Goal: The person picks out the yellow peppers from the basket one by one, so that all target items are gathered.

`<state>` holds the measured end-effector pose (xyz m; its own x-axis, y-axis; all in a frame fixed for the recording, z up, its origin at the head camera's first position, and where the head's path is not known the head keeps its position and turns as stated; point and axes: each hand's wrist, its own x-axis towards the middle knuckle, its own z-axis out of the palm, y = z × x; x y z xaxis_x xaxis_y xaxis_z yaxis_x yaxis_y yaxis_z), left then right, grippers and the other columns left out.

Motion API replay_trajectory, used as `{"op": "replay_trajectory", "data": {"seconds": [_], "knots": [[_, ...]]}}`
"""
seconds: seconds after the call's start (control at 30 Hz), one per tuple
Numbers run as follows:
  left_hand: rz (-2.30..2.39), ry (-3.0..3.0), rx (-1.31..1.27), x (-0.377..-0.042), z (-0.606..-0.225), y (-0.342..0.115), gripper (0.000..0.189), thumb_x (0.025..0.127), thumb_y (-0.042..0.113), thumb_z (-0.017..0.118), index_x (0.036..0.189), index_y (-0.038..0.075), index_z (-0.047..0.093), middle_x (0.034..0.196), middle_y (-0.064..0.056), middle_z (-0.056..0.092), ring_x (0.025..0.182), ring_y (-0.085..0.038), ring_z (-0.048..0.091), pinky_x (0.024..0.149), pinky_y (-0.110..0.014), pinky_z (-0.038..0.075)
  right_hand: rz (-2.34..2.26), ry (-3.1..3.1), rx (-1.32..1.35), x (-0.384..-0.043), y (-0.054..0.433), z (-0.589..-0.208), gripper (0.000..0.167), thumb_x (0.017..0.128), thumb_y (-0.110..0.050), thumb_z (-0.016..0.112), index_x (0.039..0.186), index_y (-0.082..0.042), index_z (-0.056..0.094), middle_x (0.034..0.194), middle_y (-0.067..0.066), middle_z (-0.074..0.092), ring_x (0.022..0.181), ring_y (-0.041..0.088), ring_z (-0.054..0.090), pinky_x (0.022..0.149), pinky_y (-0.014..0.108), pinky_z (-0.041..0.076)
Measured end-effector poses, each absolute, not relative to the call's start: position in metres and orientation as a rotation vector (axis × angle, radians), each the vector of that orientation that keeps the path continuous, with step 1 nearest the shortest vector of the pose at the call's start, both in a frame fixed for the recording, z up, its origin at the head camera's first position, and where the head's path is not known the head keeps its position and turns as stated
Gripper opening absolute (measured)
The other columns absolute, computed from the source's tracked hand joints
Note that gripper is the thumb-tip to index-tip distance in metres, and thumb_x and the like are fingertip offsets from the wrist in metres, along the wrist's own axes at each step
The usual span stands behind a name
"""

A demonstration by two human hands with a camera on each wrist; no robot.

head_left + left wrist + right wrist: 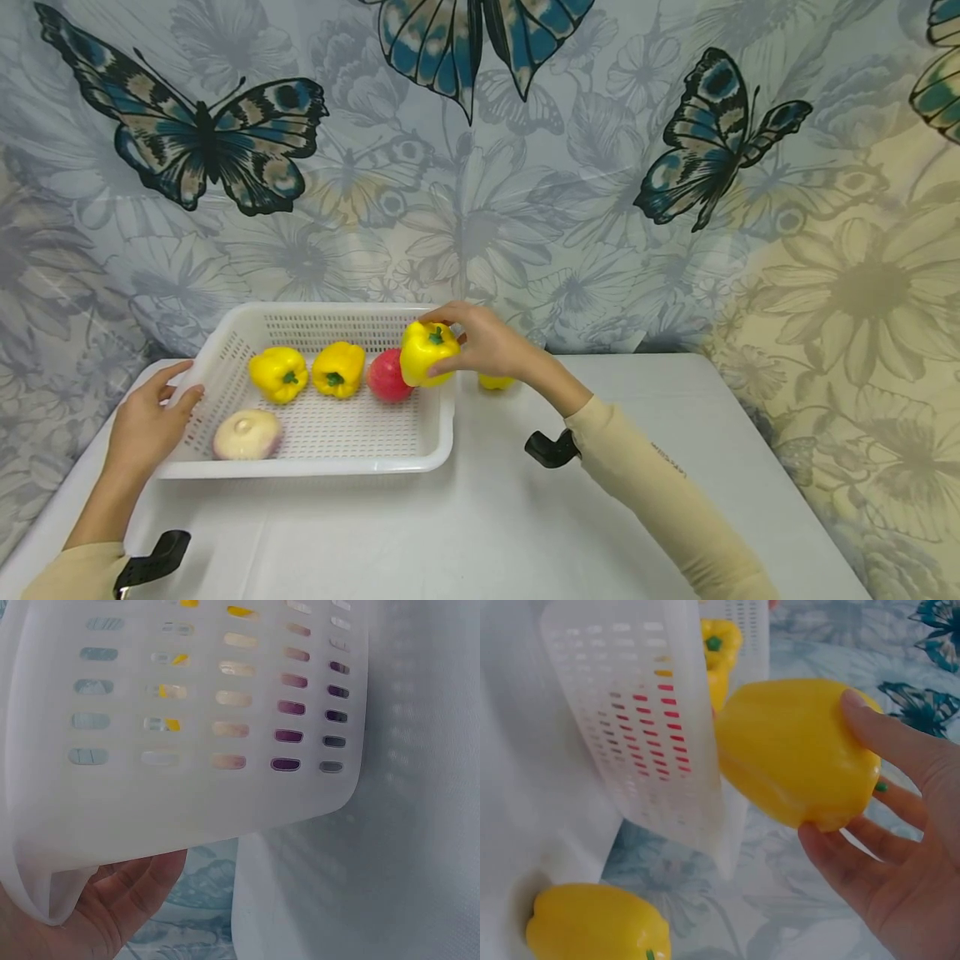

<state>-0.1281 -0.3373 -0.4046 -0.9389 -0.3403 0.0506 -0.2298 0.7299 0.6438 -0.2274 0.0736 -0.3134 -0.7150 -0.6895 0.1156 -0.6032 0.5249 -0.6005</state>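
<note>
A white plastic basket (300,471) stands on the table with perforated sides. My left hand (150,421) grips its left rim, and in the left wrist view the fingers (142,892) reach past the rim's corner. My right hand (487,342) holds a yellow bell pepper (426,354) over the basket's right end. The right wrist view shows that pepper (795,746) between thumb and fingers, close to the rim. Inside the basket lie two more yellow bell peppers (279,375), a red round fruit (387,377), partly hidden, and a pale, purple-sided round vegetable (246,435).
Another yellow bell pepper (495,382) lies on the white table (540,533) right of the basket, partly behind my right forearm. A butterfly-patterned cloth (480,217) hangs behind the table. Black camera mounts (553,450) stick out from both wrists.
</note>
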Motion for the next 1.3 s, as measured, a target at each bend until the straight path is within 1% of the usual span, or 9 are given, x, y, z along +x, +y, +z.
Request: {"op": "replay_trajectory", "data": {"seconds": [0.07,0.13,0.33,0.43,0.53,0.73,0.97,1.13,1.3], "knots": [[-1.000,-2.768,0.463,-0.128,-0.404,-0.338,0.058,0.103,0.027,0.048,0.150,-0.002,0.031,0.126,-0.042,0.047,0.101,-0.053,0.056,0.069,-0.054,0.050,-0.964,2.613,-1.114,-0.228,0.077,-0.312,0.065,0.076,-0.024,0.086,0.133,-0.007,0.059,0.132,0.005,0.059,0.120,0.021,0.053,0.091,0.036,0.052],[-1.002,-2.769,0.467,-0.127,-0.404,-0.339,0.058,0.103,0.027,0.048,0.150,-0.002,0.031,0.126,-0.042,0.046,0.102,-0.053,0.055,0.069,-0.054,0.050,-0.976,2.608,-1.105,-0.228,0.080,-0.310,0.065,0.077,-0.023,0.086,0.133,-0.006,0.059,0.132,0.005,0.059,0.119,0.021,0.053,0.091,0.035,0.052],[-0.993,-2.762,0.467,-0.126,-0.403,-0.339,0.058,0.102,0.026,0.050,0.149,-0.003,0.032,0.122,-0.040,0.048,0.091,-0.046,0.060,0.059,-0.040,0.050,-1.020,2.623,-1.084,-0.231,0.093,-0.307,0.065,0.077,-0.024,0.086,0.133,-0.004,0.058,0.133,0.006,0.059,0.116,0.023,0.054,0.092,0.033,0.051],[-0.995,-2.760,0.467,-0.126,-0.403,-0.339,0.058,0.102,0.025,0.050,0.149,-0.003,0.033,0.121,-0.040,0.049,0.090,-0.045,0.061,0.057,-0.037,0.050,-1.026,2.641,-1.091,-0.233,0.098,-0.306,0.065,0.077,-0.024,0.086,0.132,-0.004,0.058,0.132,0.006,0.060,0.116,0.023,0.054,0.091,0.034,0.052],[-1.000,-2.758,0.460,-0.127,-0.404,-0.338,0.058,0.102,0.026,0.049,0.149,-0.003,0.032,0.122,-0.040,0.049,0.091,-0.046,0.060,0.058,-0.039,0.051,-1.020,2.646,-1.096,-0.234,0.104,-0.306,0.065,0.077,-0.024,0.085,0.133,-0.004,0.058,0.131,0.006,0.060,0.116,0.023,0.055,0.091,0.035,0.052],[-0.999,-2.761,0.448,-0.128,-0.404,-0.338,0.058,0.102,0.026,0.049,0.149,-0.003,0.032,0.124,-0.041,0.047,0.097,-0.051,0.058,0.064,-0.048,0.051,-1.034,2.621,-1.108,-0.235,0.118,-0.305,0.065,0.077,-0.020,0.085,0.133,-0.002,0.058,0.132,0.008,0.060,0.117,0.026,0.055,0.091,0.040,0.052],[-0.998,-2.755,0.455,-0.129,-0.405,-0.337,0.057,0.102,0.025,0.050,0.149,-0.002,0.033,0.122,-0.040,0.050,0.093,-0.048,0.060,0.059,-0.043,0.052,-1.028,2.645,-1.036,-0.238,0.138,-0.308,0.065,0.077,-0.019,0.085,0.134,-0.003,0.057,0.134,0.009,0.058,0.118,0.026,0.053,0.093,0.043,0.050],[-0.992,-2.758,0.457,-0.129,-0.405,-0.337,0.057,0.102,0.026,0.050,0.149,-0.002,0.033,0.124,-0.041,0.048,0.096,-0.050,0.059,0.062,-0.046,0.052,-1.017,2.666,-1.011,-0.240,0.154,-0.309,0.065,0.078,-0.020,0.084,0.134,-0.003,0.057,0.135,0.009,0.058,0.120,0.027,0.052,0.093,0.044,0.050],[-0.996,-2.752,0.441,-0.129,-0.405,-0.337,0.058,0.102,0.026,0.050,0.149,-0.003,0.033,0.124,-0.041,0.048,0.097,-0.050,0.058,0.063,-0.046,0.051,-1.012,2.684,-0.968,-0.241,0.168,-0.308,0.066,0.078,-0.018,0.084,0.135,-0.001,0.056,0.136,0.012,0.057,0.120,0.029,0.052,0.093,0.045,0.050]]}}
